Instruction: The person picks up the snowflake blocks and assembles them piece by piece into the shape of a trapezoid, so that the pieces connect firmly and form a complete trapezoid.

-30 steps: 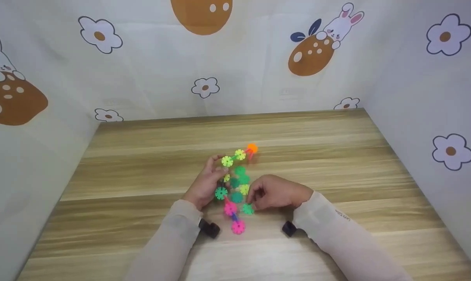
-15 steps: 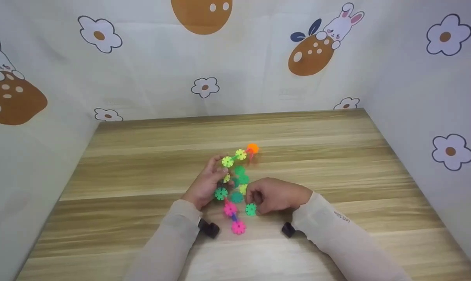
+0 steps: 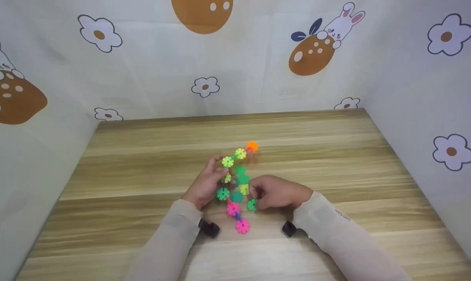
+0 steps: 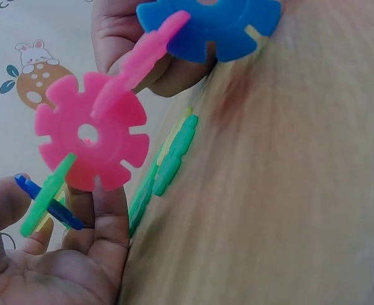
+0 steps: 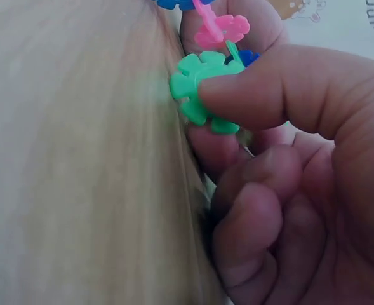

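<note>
My left hand grips a chain of slotted snowflake discs near its yellow part, thumb over it. From an orange disc at the far end it runs through yellow discs and a green one to a pink disc nearest me. In the left wrist view a pink disc of the chain looms close, joined to neighbours through its slots. My right hand pinches a single green snowflake disc between thumb and finger, just right of the chain. The chain partly hides the left fingers.
Several loose discs lie between the hands, among them a green one, a yellow one and a teal one. The wood-grain table meets patterned cloth walls at the back and sides.
The green disc in my right hand has turned and risen slightly, away from me. The chain's near pink end has swung a little to the right. My left hand keeps its place.
</note>
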A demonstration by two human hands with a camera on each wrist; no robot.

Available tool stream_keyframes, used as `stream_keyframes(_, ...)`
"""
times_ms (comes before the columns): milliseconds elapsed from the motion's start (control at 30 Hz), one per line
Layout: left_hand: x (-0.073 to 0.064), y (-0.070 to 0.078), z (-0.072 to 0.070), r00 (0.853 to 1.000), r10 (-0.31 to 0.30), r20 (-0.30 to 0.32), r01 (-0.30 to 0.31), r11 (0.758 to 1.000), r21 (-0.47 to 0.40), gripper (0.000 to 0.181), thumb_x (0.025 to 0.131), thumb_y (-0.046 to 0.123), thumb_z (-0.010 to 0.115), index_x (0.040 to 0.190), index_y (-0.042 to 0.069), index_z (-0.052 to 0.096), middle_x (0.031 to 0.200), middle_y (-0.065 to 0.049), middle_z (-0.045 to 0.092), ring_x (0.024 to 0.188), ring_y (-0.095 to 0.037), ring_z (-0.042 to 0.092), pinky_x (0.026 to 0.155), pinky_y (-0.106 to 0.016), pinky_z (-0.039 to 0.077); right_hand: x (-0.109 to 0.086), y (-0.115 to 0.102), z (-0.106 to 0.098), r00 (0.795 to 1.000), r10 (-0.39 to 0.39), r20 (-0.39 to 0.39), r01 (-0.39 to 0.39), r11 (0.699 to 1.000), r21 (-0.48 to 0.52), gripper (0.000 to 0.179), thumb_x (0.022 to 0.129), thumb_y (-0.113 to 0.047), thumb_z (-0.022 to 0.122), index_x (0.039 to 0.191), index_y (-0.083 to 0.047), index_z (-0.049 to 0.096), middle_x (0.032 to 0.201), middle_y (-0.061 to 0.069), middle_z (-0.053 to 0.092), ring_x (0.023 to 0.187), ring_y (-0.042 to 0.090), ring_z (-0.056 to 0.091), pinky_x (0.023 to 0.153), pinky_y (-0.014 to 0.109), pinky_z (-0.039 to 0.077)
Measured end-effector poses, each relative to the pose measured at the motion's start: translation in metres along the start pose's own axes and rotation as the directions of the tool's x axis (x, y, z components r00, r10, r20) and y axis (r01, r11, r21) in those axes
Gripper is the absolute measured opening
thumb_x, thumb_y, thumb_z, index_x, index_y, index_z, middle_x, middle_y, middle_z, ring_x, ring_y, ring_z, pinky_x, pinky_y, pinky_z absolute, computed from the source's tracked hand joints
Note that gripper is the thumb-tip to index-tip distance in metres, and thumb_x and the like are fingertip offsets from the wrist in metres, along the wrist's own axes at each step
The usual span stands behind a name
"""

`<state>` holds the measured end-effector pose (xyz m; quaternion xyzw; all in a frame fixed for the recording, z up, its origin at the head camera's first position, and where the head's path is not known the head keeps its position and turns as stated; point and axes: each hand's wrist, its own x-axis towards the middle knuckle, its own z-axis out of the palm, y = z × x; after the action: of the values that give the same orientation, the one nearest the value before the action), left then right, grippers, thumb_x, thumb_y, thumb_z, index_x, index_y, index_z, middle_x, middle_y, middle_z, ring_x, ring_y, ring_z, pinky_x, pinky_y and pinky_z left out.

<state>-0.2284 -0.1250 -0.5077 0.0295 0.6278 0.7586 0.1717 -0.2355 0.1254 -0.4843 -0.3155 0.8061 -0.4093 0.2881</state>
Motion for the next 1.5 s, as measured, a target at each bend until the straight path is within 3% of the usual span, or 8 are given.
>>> stream_keyframes(100, 0.0, 0.0, 0.0, 1.0, 0.012, 0.004, -0.012, 1.0, 0.003, 0.041, 0.111, 0.014, 0.047, 0.15, 0.018, 0.035, 0.108, -0.004, 0.061, 0.088, -0.019, 0.067, 0.09, -0.039, 0.056, 0.003, 0.009, -0.001, 0.999, 0.026, -0.048, -0.016, 0.981, 0.195, 0.019, 0.084, 0.004, 0.07, 0.098, -0.005, 0.06, 0.072, -0.004, 0.056, 0.059, 0.011, 0.051, 0.057, 0.024, 0.047)
stream_keyframes(233, 0.0, -0.001, 0.0, 1.0, 0.013, 0.004, -0.013, 1.0, 0.005, 0.042, 0.11, 0.014, 0.047, 0.15, 0.018, 0.034, 0.108, -0.005, 0.061, 0.089, -0.019, 0.068, 0.091, -0.04, 0.057, 0.007, 0.018, -0.004, 0.979, 0.093, -0.179, -0.007, 0.903, 0.43, 0.025, 0.089, 0.004, 0.067, 0.112, -0.001, 0.062, 0.076, 0.002, 0.059, 0.058, 0.015, 0.057, 0.059, 0.027, 0.056)
stream_keyframes(433, 0.0, 0.0, 0.001, 1.0, 0.008, 0.019, -0.008, 1.0, -0.017, 0.04, 0.11, 0.013, 0.047, 0.147, 0.017, 0.033, 0.107, -0.005, 0.062, 0.091, -0.021, 0.069, 0.093, -0.042, 0.058, 0.012, 0.023, -0.008, 0.914, 0.175, -0.366, 0.076, 0.811, 0.58, 0.022, 0.092, 0.005, 0.065, 0.114, 0.001, 0.063, 0.082, 0.004, 0.064, 0.069, 0.015, 0.067, 0.067, 0.03, 0.063)
stream_keyframes(633, 0.0, 0.0, 0.001, 0.999, 0.008, 0.051, -0.006, 1.0, -0.027, 0.045, 0.108, 0.009, 0.049, 0.149, 0.017, 0.032, 0.109, -0.007, 0.066, 0.095, -0.023, 0.073, 0.096, -0.043, 0.057, 0.014, 0.024, -0.009, 0.867, 0.257, -0.427, 0.114, 0.731, 0.672, 0.02, 0.094, 0.005, 0.064, 0.112, 0.0, 0.057, 0.087, 0.006, 0.069, 0.074, 0.016, 0.073, 0.071, 0.031, 0.064)
stream_keyframes(833, 0.0, 0.0, -0.001, 0.994, 0.011, 0.109, -0.008, 1.0, -0.022, 0.048, 0.106, 0.007, 0.055, 0.147, 0.018, 0.031, 0.112, -0.008, 0.07, 0.098, -0.023, 0.074, 0.102, -0.047, 0.056, 0.014, 0.023, -0.01, 0.848, 0.279, -0.451, 0.127, 0.719, 0.684, 0.021, 0.094, 0.004, 0.066, 0.112, 0.0, 0.057, 0.088, 0.005, 0.069, 0.076, 0.018, 0.073, 0.074, 0.032, 0.064)
stream_keyframes(1133, -0.001, 0.001, -0.001, 0.99, 0.019, 0.136, -0.026, 0.998, 0.05, 0.044, 0.105, 0.009, 0.058, 0.143, 0.017, 0.038, 0.121, -0.019, 0.073, 0.097, -0.02, 0.074, 0.099, -0.04, 0.056, 0.015, 0.024, -0.009, 0.847, 0.24, -0.475, 0.175, 0.717, 0.675, 0.023, 0.093, 0.005, 0.067, 0.113, -0.001, 0.055, 0.085, 0.004, 0.068, 0.076, 0.017, 0.072, 0.071, 0.03, 0.063)
stream_keyframes(1367, -0.002, 0.001, -0.002, 0.987, 0.03, 0.155, -0.045, 0.995, 0.092, 0.045, 0.105, 0.009, 0.058, 0.146, 0.015, 0.039, 0.12, -0.018, 0.075, 0.098, -0.02, 0.073, 0.098, -0.037, 0.055, 0.016, 0.025, -0.009, 0.836, 0.238, -0.494, 0.199, 0.708, 0.678, 0.039, 0.092, 0.008, 0.067, 0.124, -0.002, 0.047, 0.083, 0.003, 0.067, 0.072, 0.017, 0.072, 0.067, 0.029, 0.063)
stream_keyframes(1500, -0.002, 0.002, -0.002, 0.986, 0.028, 0.162, -0.047, 0.992, 0.117, 0.047, 0.105, 0.009, 0.057, 0.147, 0.015, 0.038, 0.12, -0.017, 0.075, 0.1, -0.02, 0.073, 0.098, -0.037, 0.054, 0.015, 0.023, -0.009, 0.835, 0.241, -0.495, 0.196, 0.709, 0.677, 0.056, 0.093, 0.008, 0.067, 0.14, -0.003, 0.04, 0.083, 0.003, 0.066, 0.073, 0.017, 0.072, 0.068, 0.03, 0.063)
